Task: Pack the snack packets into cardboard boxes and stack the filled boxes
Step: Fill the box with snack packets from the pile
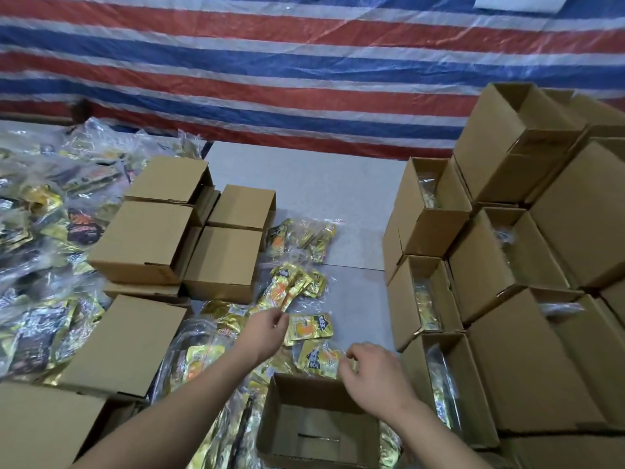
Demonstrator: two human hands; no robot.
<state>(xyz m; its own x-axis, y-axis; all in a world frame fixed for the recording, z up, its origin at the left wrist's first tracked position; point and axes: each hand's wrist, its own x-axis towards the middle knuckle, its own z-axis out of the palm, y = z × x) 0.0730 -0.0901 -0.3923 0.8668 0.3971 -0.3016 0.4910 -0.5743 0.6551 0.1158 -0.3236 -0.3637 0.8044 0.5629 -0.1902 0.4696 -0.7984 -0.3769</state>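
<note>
**Open box at 6 o'clock, nothing in it, packets all around**

The open cardboard box (318, 424) sits at 6 o'clock, flaps up, bare brown floor showing inside; just past its far rim lie loose yellow snack packets (309, 328) on the grey table (304, 184); a clear bag of the same yellow packets (294, 282) sits a bit further toward 12; another bag (304, 236) beyond that. Left hand (267, 328) reaches in from 7 o'clock, fingertips pinching the edge of that nearer bag; right hand (368, 367) hovers over the box's far rim, fingers curled down onto a yellow packet (318, 358), looks like it's gripping it. At 3 o'clock, a stack of boxes (507, 265) lies on its side, open ends up, shiny packets inside each; at 9 to 10 o'clock closed boxes (176, 238) stand together; behind them a heap of bagged packets (44, 231). Striped tarp (304, 79) hangs at 12.
</note>
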